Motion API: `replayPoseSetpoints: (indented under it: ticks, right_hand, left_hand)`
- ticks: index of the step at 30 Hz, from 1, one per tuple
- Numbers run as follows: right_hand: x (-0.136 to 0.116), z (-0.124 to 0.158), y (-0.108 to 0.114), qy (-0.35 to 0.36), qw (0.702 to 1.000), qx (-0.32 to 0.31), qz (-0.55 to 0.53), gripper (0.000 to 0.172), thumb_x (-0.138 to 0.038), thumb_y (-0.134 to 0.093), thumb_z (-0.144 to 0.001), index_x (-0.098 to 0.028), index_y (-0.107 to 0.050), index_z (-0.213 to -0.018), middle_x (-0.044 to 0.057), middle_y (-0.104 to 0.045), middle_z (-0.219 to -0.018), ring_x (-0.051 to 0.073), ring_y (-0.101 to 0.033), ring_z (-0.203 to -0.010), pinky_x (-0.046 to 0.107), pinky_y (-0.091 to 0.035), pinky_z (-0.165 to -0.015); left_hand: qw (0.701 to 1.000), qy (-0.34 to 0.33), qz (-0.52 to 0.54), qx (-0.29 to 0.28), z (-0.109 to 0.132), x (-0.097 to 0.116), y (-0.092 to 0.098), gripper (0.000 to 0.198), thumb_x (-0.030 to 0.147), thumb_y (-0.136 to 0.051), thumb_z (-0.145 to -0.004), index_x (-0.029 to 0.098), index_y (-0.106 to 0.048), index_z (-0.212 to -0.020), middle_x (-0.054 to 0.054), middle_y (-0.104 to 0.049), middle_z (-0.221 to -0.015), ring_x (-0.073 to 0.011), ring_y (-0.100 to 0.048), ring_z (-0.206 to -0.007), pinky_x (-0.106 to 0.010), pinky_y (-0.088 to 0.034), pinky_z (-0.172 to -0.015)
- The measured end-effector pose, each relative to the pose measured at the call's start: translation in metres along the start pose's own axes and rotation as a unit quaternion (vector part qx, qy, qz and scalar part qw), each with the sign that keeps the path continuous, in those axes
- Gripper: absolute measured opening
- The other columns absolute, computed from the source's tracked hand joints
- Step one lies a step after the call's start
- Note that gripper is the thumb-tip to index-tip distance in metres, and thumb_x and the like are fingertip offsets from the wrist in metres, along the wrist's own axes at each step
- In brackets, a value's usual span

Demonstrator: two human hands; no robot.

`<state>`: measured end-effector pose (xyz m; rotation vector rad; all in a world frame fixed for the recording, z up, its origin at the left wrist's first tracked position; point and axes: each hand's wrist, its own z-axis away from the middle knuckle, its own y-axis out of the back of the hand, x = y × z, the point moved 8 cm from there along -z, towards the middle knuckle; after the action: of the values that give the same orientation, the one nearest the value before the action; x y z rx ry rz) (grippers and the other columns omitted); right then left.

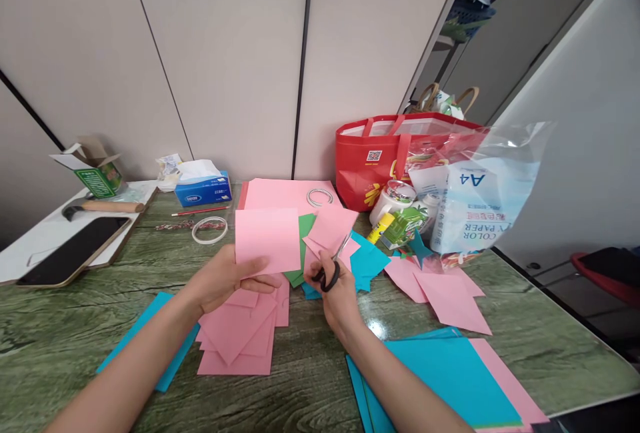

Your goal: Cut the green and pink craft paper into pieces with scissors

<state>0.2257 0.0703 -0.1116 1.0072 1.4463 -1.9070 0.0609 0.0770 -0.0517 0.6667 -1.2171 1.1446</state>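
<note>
My left hand grips a pink sheet of paper by its lower edge, thumb in front and fingers behind, raised above the table. In my right hand is a pair of scissors with black handles, the blades pointing up and away. Just behind the blades shows a smaller pink piece; whether it is held or lies on the pile I cannot tell. Green paper and blue pieces lie around there. Below my left hand spreads a pile of pink cut pieces.
Blue sheets lie front right, a blue strip front left. Tape rolls, a tissue box, a hammer and a phone are leftward. A glue stick, red bag and paper packet stand back right.
</note>
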Motion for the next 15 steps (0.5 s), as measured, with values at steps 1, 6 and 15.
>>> replayPoseSetpoints:
  ticks: [1,6,15]
  right_hand:
    - [0.001,0.0,-0.001,-0.001,1.0,-0.006,0.003,0.028,-0.039,-0.069,-0.065,-0.017,-0.054,-0.075,-0.003,-0.054,-0.062,0.01,-0.052,-0.055,0.025,-0.048,-0.055]
    - [0.011,0.008,-0.015,-0.029,0.995,-0.079,0.052,0.035,-0.028,-0.077,-0.054,-0.017,-0.056,-0.08,-0.005,-0.052,-0.059,0.008,-0.048,-0.049,0.021,-0.042,-0.047]
    - [-0.012,-0.006,0.026,0.103,0.987,0.118,-0.035,0.04,-0.028,-0.071,-0.061,-0.021,-0.046,-0.091,-0.005,-0.057,-0.072,0.014,-0.065,-0.07,0.029,-0.05,-0.072]
  left_hand:
    - [1.0,0.001,-0.024,0.008,-0.001,-0.003,-0.002,0.027,0.025,-0.068,-0.071,0.013,-0.061,-0.095,-0.009,-0.073,-0.081,-0.0239,-0.069,-0.069,-0.033,-0.057,-0.063]
    - [0.982,-0.008,-0.188,-0.014,-0.005,-0.015,-0.011,0.028,0.041,-0.06,-0.074,0.013,-0.059,-0.071,-0.006,-0.063,-0.052,-0.0205,-0.063,-0.046,-0.029,-0.05,-0.043]
    - [0.746,-0.038,-0.634,0.199,-0.013,-0.008,0.035,0.091,0.045,-0.066,-0.064,0.012,-0.023,-0.137,-0.03,-0.024,-0.141,-0.0445,-0.022,-0.128,-0.06,-0.032,-0.087]
